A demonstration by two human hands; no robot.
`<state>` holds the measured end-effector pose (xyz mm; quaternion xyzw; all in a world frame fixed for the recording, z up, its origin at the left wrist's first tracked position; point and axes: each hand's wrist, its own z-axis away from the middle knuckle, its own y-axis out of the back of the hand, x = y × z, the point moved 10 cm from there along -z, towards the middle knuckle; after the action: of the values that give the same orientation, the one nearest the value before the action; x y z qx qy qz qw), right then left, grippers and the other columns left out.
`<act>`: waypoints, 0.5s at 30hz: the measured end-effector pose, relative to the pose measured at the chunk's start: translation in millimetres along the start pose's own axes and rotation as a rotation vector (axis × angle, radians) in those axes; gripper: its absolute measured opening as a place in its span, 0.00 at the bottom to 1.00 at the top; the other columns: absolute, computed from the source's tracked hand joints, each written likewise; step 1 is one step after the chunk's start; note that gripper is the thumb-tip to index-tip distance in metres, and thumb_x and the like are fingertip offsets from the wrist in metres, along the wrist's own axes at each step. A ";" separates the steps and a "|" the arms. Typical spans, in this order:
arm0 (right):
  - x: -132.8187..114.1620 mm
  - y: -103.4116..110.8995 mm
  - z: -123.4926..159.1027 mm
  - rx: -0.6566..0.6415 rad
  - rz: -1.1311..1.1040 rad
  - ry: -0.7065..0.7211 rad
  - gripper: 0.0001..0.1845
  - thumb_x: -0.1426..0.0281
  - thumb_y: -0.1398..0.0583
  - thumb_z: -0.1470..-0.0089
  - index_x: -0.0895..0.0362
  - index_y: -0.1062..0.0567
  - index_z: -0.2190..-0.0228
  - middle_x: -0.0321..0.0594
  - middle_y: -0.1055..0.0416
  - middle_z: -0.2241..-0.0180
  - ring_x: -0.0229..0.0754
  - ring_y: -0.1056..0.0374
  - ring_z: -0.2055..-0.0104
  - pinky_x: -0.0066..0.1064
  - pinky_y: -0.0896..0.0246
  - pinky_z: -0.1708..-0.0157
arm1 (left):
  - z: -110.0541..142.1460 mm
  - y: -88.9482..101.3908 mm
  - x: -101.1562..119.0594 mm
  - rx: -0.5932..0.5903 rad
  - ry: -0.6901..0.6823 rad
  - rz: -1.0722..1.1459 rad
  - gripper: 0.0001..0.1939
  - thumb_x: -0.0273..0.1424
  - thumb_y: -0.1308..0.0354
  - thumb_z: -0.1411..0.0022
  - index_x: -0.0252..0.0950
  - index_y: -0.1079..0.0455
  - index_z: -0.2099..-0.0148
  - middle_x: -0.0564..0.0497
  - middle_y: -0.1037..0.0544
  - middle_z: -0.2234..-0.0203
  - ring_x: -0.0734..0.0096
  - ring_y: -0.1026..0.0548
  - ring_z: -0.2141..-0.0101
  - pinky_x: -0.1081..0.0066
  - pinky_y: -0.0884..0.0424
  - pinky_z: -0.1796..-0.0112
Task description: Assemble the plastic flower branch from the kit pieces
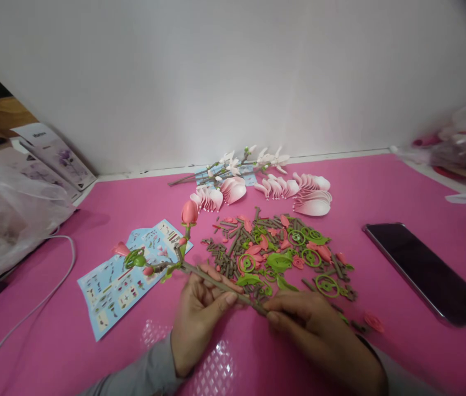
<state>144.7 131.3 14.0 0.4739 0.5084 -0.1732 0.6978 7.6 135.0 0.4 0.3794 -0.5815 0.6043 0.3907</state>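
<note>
At the table's near edge, the left hand (198, 319) and right hand (319, 335) are pinching a plastic branch (220, 284) with a pink bud (189, 212), just beside a pile of loose pieces (274, 258).

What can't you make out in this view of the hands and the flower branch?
In the head view:
The end of the brown branch stem is hidden by the right hand.
The plastic-wrapped items are blurred and cut off by the right edge.
The contents of the clear plastic bag are obscured by the plastic.
The printing on the blue instruction sheet is too small to read.
</note>
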 end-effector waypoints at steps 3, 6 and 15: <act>4.5 -2.5 0.1 -0.030 -0.057 -0.037 0.16 0.68 0.47 0.42 0.57 0.30 0.79 0.34 0.33 0.78 0.36 0.37 0.74 0.26 0.46 0.73 | 0.6 -0.8 -0.4 -0.015 0.001 0.008 0.14 0.25 0.35 0.47 0.37 0.39 0.66 0.53 0.19 0.74 0.72 0.22 0.74 0.70 0.26 0.68; 6.3 -2.9 0.2 -0.034 -0.082 -0.054 0.16 0.67 0.47 0.43 0.57 0.29 0.80 0.34 0.32 0.78 0.37 0.37 0.74 0.26 0.45 0.73 | 1.9 -0.1 -1.5 -0.017 0.002 0.015 0.14 0.25 0.35 0.46 0.37 0.39 0.66 0.54 0.20 0.75 0.72 0.22 0.73 0.71 0.26 0.68; 3.8 -1.2 -1.2 -0.013 -0.025 -0.032 0.14 0.68 0.45 0.43 0.57 0.27 0.79 0.34 0.32 0.79 0.36 0.37 0.74 0.25 0.45 0.74 | 2.7 -2.2 -3.9 -0.034 0.010 0.015 0.12 0.26 0.36 0.45 0.36 0.38 0.65 0.54 0.21 0.74 0.72 0.23 0.72 0.70 0.27 0.67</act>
<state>144.8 132.7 10.1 0.4602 0.5043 -0.1860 0.7066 11.2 132.2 -2.1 0.3652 -0.5928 0.5991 0.3953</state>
